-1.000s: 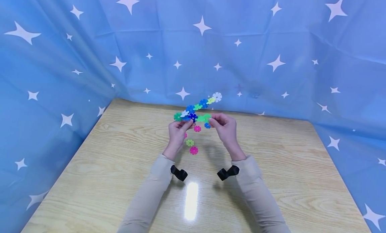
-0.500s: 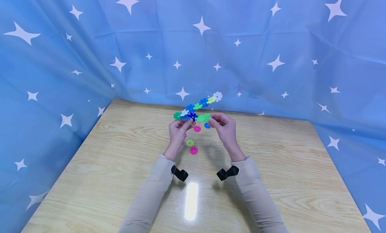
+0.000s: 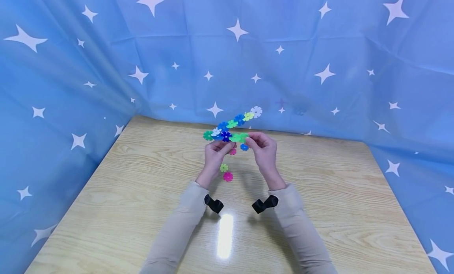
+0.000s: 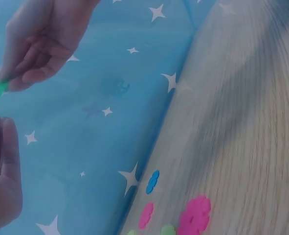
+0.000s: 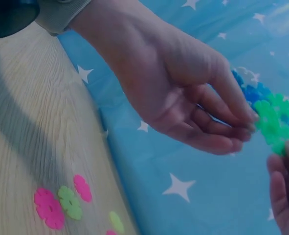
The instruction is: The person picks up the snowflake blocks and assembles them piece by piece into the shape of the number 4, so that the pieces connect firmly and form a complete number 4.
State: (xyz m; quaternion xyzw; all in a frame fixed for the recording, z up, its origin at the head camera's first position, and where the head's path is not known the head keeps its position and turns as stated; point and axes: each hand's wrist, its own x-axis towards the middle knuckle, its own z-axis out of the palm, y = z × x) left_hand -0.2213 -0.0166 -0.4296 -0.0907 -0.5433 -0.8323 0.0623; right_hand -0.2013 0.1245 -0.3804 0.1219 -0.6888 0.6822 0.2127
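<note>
Both hands hold up a chain of interlocking plastic snowflake discs. It bends in a sideways V, with a dark blue disc (image 3: 226,136) on the near arm and a white disc (image 3: 256,112) ending the far arm. My right hand (image 3: 265,152) pinches the light green disc (image 3: 243,137) at the near arm's end between thumb and fingertips. From below, my left hand (image 3: 214,159) grips the chain beside the dark blue disc, its thumb at the green discs (image 5: 269,120) in the right wrist view. The fingers partly hide where they hold.
Loose snowflake discs lie on the wooden table (image 3: 142,195) under the hands: a pink disc (image 3: 228,176), a lime disc (image 3: 224,167), a blue disc (image 3: 244,147) and another pink disc (image 3: 233,151). A blue curtain (image 3: 298,61) with white stars hangs behind.
My left hand has shifted right along the chain, from the dark blue disc towards the green ones. It now covers one pink disc on the table. The right hand keeps its pinch, nearly still.
</note>
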